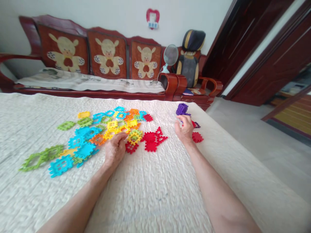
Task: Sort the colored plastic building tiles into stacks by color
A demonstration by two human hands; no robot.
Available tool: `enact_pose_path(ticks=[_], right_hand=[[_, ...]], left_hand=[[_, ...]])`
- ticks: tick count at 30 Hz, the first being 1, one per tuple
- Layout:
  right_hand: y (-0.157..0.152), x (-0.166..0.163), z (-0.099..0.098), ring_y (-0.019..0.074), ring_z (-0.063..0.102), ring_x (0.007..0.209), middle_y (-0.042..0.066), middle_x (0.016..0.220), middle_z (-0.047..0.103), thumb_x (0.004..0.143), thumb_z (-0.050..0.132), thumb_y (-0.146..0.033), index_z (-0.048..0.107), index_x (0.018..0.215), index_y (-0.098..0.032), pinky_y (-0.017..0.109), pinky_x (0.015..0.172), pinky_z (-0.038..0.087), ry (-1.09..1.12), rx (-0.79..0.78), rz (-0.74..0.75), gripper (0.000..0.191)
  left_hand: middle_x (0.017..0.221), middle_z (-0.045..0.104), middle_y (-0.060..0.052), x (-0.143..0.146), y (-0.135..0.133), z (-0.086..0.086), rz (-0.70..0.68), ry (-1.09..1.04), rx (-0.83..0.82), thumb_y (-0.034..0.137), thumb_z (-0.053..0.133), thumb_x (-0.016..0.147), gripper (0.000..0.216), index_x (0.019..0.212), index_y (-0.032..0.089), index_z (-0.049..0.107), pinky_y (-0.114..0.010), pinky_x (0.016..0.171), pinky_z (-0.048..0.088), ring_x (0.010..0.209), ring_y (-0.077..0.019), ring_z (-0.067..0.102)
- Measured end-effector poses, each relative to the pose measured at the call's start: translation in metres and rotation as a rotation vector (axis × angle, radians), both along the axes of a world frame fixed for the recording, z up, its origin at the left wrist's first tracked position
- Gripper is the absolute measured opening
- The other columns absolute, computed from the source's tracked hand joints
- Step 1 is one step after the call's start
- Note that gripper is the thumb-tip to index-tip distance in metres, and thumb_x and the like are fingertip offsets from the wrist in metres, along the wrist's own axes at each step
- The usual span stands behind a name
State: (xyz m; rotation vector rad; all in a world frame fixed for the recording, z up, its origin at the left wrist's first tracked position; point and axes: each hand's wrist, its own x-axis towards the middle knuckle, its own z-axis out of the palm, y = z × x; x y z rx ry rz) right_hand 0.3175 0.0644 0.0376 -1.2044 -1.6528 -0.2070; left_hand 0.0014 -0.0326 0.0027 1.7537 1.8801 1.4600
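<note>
My left hand (115, 149) is closed at the near edge of a pile of interlocking plastic building tiles. Its fingers are curled beside the yellow tiles (111, 129) and a dark red tile (131, 148); whatever they may hold is hidden. My right hand (186, 129) is at the right, fingers bent in a pinch just in front of a stack of purple tiles (182, 109). A bit of purple shows by its fingertips, but I cannot tell if it is gripped. Past the wrist lies a red tile (197, 137). Between my hands rest several red tiles (150, 146).
Blue tiles (85, 150), green tiles (36, 160) and orange tiles (98, 139) spread leftward over the quilted cream cover (150, 194). The table edge runs along the right. Behind stand a wooden sofa (121, 94) with bear cushions, a small fan (170, 55) and a chair (188, 69).
</note>
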Motion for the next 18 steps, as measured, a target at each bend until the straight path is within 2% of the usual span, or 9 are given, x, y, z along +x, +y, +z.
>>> enact_pose_path(ticks=[3,5,7,11,16,18], right_hand=[[-0.026,-0.048,-0.006,0.0224,0.063,0.096,0.008,0.096,0.065,0.088,0.050,-0.020,0.066,0.095,-0.021,0.038,0.090,0.052,-0.123,-0.043,0.327,0.017],[-0.044,-0.073,-0.010,0.0214,0.063,0.096,0.007,0.096,0.066,0.088,0.052,-0.019,0.066,0.093,-0.022,0.038,0.090,0.052,-0.197,-0.093,0.460,0.016],[-0.058,-0.089,-0.013,0.0236,0.062,0.103,0.008,0.106,0.067,0.085,0.057,-0.021,0.067,0.100,-0.021,0.042,0.096,0.049,-0.264,-0.141,0.486,0.017],[-0.071,-0.103,-0.012,0.0307,0.058,0.116,0.014,0.123,0.065,0.082,0.066,-0.031,0.064,0.115,-0.017,0.051,0.103,0.041,-0.328,-0.227,0.400,0.036],[-0.087,-0.123,-0.007,0.0253,0.059,0.104,0.008,0.106,0.068,0.084,0.065,-0.026,0.067,0.098,-0.020,0.045,0.098,0.041,-0.399,-0.213,0.486,0.015],[-0.096,-0.132,-0.007,0.0262,0.058,0.101,0.008,0.103,0.068,0.083,0.067,-0.030,0.067,0.098,-0.020,0.045,0.095,0.041,-0.448,-0.218,0.482,0.018]], left_hand=[[0.086,0.076,-0.005,-0.001,0.002,0.000,0.049,-0.067,-0.038,0.026,0.042,0.078,0.036,0.090,0.019,0.075,-0.032,0.079,0.057,0.082,-0.0202,0.071],[0.084,0.076,-0.004,0.000,0.003,-0.001,0.067,-0.101,-0.041,0.026,0.042,0.076,0.036,0.089,0.019,0.075,-0.032,0.077,0.056,0.080,-0.0200,0.070],[0.083,0.076,-0.004,0.001,0.003,-0.001,0.063,-0.124,-0.037,0.027,0.043,0.076,0.035,0.086,0.019,0.075,-0.032,0.076,0.056,0.078,-0.0200,0.070],[0.083,0.076,-0.005,0.003,0.004,0.000,0.029,-0.177,-0.018,0.028,0.044,0.076,0.034,0.085,0.019,0.075,-0.033,0.076,0.055,0.078,-0.0204,0.069],[0.081,0.075,-0.005,0.004,0.007,-0.003,0.088,-0.318,-0.035,0.023,0.043,0.074,0.034,0.086,0.019,0.075,-0.033,0.076,0.056,0.077,-0.0192,0.069],[0.081,0.075,-0.005,0.004,0.009,-0.004,0.097,-0.362,-0.036,0.022,0.042,0.075,0.035,0.087,0.019,0.075,-0.033,0.075,0.056,0.076,-0.0186,0.069]])
